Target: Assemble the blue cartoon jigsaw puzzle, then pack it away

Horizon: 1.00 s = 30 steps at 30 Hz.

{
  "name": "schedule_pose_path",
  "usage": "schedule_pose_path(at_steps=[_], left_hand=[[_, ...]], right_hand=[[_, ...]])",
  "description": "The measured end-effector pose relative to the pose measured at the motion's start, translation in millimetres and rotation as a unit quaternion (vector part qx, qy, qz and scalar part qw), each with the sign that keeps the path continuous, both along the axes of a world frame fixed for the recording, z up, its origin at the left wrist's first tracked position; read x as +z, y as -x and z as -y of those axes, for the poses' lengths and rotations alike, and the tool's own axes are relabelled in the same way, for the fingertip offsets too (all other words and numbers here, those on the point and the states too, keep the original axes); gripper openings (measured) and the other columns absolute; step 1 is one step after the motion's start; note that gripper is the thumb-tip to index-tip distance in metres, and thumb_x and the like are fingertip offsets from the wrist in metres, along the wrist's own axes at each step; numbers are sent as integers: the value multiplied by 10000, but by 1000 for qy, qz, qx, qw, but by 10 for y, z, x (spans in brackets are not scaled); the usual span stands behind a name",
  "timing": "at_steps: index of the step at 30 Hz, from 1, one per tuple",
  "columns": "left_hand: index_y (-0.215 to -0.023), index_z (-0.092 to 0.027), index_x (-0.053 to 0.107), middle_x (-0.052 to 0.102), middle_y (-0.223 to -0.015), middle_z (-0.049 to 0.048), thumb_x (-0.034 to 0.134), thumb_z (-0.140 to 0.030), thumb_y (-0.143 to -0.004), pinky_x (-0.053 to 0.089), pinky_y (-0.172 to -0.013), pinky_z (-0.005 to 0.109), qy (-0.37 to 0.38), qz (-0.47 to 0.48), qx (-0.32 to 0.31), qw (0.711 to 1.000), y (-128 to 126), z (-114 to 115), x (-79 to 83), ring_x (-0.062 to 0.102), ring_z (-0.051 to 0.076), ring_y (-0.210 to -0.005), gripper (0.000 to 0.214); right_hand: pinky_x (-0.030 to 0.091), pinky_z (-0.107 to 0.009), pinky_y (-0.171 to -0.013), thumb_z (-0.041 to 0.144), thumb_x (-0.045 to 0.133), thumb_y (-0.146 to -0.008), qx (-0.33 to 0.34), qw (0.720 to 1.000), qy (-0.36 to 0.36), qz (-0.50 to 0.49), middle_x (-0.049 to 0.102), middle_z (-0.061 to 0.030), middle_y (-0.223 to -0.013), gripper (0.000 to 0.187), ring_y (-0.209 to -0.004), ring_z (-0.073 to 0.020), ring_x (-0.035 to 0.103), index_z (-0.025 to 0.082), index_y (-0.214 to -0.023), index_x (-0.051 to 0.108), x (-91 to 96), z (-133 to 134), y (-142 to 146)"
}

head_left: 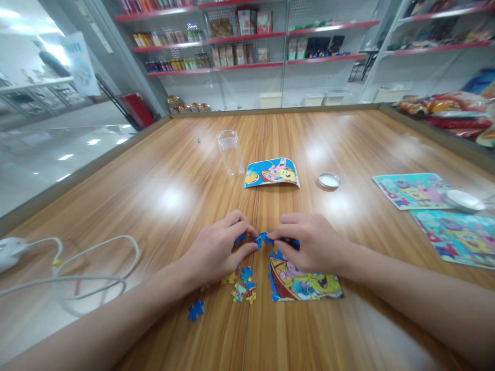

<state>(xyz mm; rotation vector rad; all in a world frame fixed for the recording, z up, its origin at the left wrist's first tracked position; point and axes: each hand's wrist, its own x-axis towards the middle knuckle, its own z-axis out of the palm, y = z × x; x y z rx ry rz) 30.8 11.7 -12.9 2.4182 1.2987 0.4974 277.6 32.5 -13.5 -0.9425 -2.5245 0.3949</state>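
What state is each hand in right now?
Left hand: curled at the blue puzzle pieces; firm grip cannot be told.
Right hand: curled at the same pieces; firm grip cannot be told.

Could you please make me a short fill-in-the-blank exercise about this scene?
1. Between the left hand and the right hand are puzzle pieces coloured mainly ____.
2. The partly assembled puzzle lies nearer the person's ____ hand.
3. In the picture, the clear container stands to the ____ of the curved picture card.
4. Of the clear container and the round lid, the taller is the ____.

Missing words: blue; right; left; clear container.
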Motion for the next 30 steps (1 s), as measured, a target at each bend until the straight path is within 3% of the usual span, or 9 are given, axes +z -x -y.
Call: schedule_pose_path(at_steps=[6,12,18,25,30], left_hand=[[-1011,-237,619,588,-1045,21,554,-261,-957,513,-810,345,-7,-6,9,1000,30,-28,1,602,175,-922,88],[-1101,-233,619,583,-1093,40,649,-424,-910,533,-823,373,-6,-29,0,1000,-21,20,45,618,200,-939,272],[-1083,-230,624,605,-1081,35,631,-335,-932,532,-848,364,-1,-4,-4,1000,-5,7,18,623,193,-959,184],[-1123,-244,647,591,-1098,34,618,-360,-950,537,-855,367,-13,-4,-1,1000,2,-23,-45,617,187,-966,210],[-1253,-220,599,577,-1175,71,644,-331,-924,539,-897,391,-63,35,-2,997,34,-24,0,605,209,-1022,350]], right_hand=[[351,-274,-612,247,582,-882,1,1000,4,10,657,-21,-802,199,-713,-137,580,207,-952,764,6,-4,-2],[356,-275,-621,244,576,-884,1,1000,7,10,655,-26,-811,197,-723,-138,581,197,-946,757,5,1,1],[358,-272,-621,239,580,-882,4,1000,6,12,656,-29,-805,188,-721,-140,579,197,-937,755,16,0,6],[355,-269,-616,246,573,-888,1,1000,6,19,638,-25,-786,194,-709,-139,577,202,-933,756,18,2,14],[361,-271,-617,253,569,-888,1,1000,2,13,656,-26,-813,196,-718,-141,587,208,-937,754,1,-4,8]])
